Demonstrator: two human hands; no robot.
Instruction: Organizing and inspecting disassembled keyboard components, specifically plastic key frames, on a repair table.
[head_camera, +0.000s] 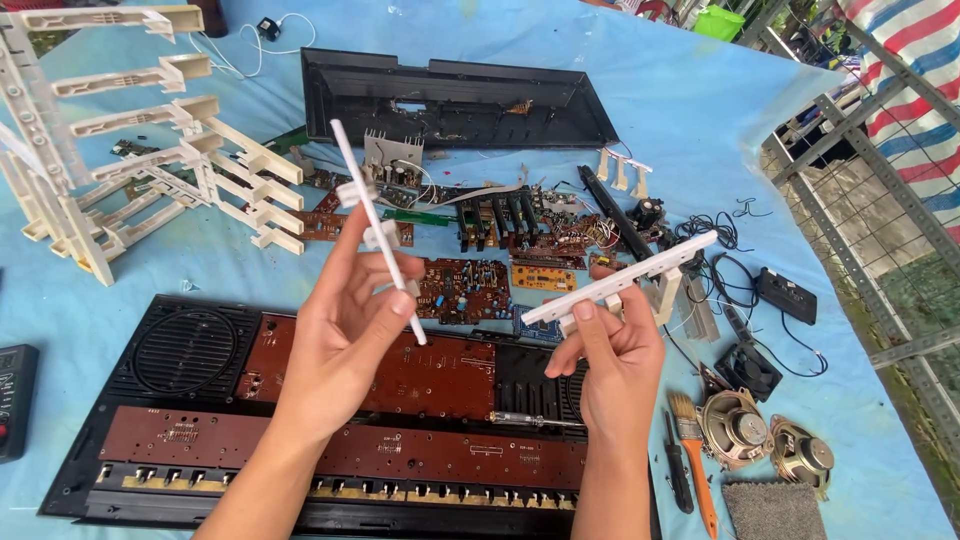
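Left grip (350, 315) pinches white key (372, 215); right grip (615, 345) holds another, seemingly.

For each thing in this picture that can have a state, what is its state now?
left hand: grips a white key, held up, tilted
right hand: grips a second white key, held up, tilted
keyboard base: open, brown boards bare
black top cover: off, lying apart
two speakers: out, lying on the blue cloth
paintbrush: lying flat
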